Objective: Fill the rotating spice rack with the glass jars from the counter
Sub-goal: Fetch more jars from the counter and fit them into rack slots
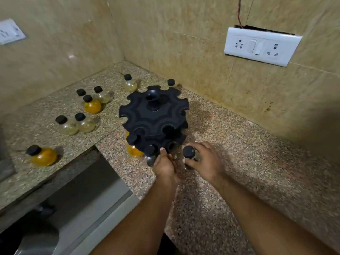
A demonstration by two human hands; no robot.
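A: Surface and room?

B: Speckled granite counter [239,144] in a corner, beige tiled walls. White socket plate [261,46] on the right wall, a second plate [10,31] far left. Counter steps to a paler section [46,107] on the left; front edge drops to a dark recess below.

A: Rack and jars?

B: Black rotating rack [153,115] stands near the corner, upper tier slots look empty from here. Lower tier holds an orange-filled jar [133,149] at front left and a clear jar [150,156] beside it. Approx. eight more black-capped jars loose on the pale section, incl. an orange jar [92,105] mid-counter and another orange jar [43,155] near the front edge.

A: Hands?

B: Right hand [204,161] closed round a clear jar [190,155], cap up, held just beside the rack's lower tier, front right. Left hand [164,164] at the rack's base, fingertips touching the lower tier next to the clear jar; can't tell if it grips anything, image blurred there.

A: Room to move?

B: Open counter to the right and in front of the rack; wall close behind
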